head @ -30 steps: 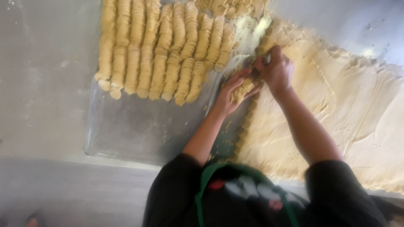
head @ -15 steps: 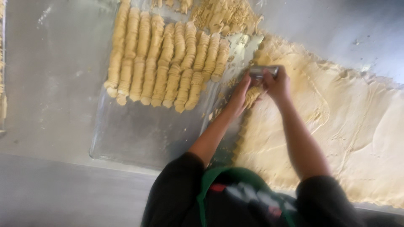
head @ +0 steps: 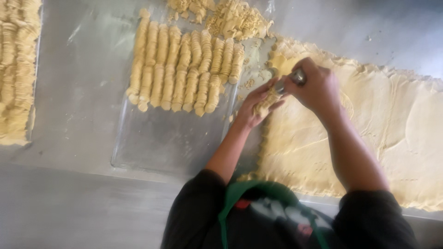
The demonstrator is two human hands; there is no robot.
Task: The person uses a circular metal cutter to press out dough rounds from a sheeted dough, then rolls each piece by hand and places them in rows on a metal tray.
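My right hand (head: 316,87) grips a small round metal cutter (head: 295,77) at the left edge of a wide rolled-out sheet of yellow dough (head: 369,138). Just left of it, my left hand (head: 254,103) cups a short stack of cut dough rounds (head: 270,99) held against the cutter. Left of both hands lies a flat tray (head: 157,143) carrying several rows of stacked dough rounds (head: 184,69) along its far half.
A heap of dough scraps (head: 230,18) sits beyond the tray. Another tray of stacked rounds (head: 16,69) lies at the far left. Everything rests on a grey metal worktable (head: 74,207). My dark sleeves and green apron strap fill the bottom edge.
The view has shifted, so the far-left tray now shows. Both hands stay together at the dough sheet's left edge, the left hand still cupping rounds by the cutter.
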